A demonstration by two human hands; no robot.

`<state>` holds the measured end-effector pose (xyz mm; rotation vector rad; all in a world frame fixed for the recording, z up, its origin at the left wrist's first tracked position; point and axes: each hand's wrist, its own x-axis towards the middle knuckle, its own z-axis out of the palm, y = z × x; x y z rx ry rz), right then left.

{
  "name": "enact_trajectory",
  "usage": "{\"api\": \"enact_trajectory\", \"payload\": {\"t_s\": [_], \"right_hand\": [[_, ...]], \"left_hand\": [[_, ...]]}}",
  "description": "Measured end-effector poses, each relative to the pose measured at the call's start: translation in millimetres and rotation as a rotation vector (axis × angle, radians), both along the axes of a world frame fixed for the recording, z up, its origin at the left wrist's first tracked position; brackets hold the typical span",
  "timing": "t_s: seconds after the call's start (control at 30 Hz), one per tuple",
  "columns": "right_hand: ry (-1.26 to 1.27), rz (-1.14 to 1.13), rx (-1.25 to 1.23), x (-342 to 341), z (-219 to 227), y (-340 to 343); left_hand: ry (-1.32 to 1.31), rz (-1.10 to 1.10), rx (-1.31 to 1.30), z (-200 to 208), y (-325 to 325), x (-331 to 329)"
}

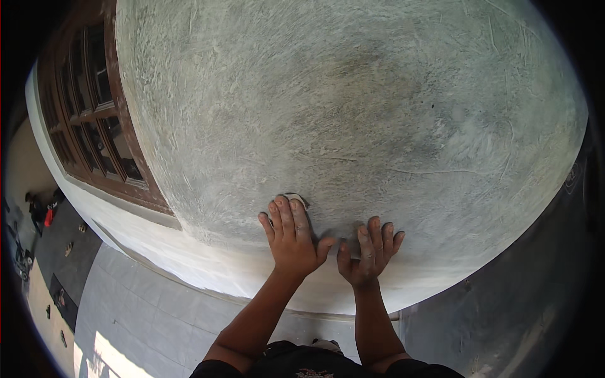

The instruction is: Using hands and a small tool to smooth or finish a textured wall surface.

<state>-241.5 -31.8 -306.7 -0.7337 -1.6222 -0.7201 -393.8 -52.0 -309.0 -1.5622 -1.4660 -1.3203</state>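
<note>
A rough grey plastered wall (353, 126) fills most of the view in front of me. My left hand (293, 242) lies flat against its lower part, pressing a small piece of sandpaper (299, 199) to the plaster. Only the sandpaper's pale upper edge, with a dark rim, shows past the fingertips; the fingers cover the rest. Just to the right, my right hand (368, 258) has its fingers stretched out and spread at the wall, with nothing visible in it. Grey dust coats the fingers of both hands.
At the left is a brown wooden window (94, 113) with several panes. Grey floor tiles (151, 309) run along the wall's foot. Farther left, several pairs of footwear (69, 249) lie near a dark mat (65, 301). A dark surface (479, 321) lies beyond the wall's right edge.
</note>
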Motion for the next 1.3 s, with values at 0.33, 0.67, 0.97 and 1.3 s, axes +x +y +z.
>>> {"api": "enact_trajectory", "payload": {"t_s": [0.33, 0.67, 0.97, 1.3], "right_hand": [[0.059, 0.090, -0.149, -8, 15, -12], [-0.052, -0.091, -0.085, -40, 166, -15], [0.036, -0.084, 0.186, -84, 339, -13], [0.098, -0.330, 0.401, -122, 391, 21]], "left_hand": [[-0.008, 0.050, 0.016, -26, -1, 4], [0.036, 0.048, -0.023, 12, -9, -16], [0.165, 0.033, 0.181, 207, -3, -64], [0.342, -0.002, 0.176, 255, -2, -110]]}}
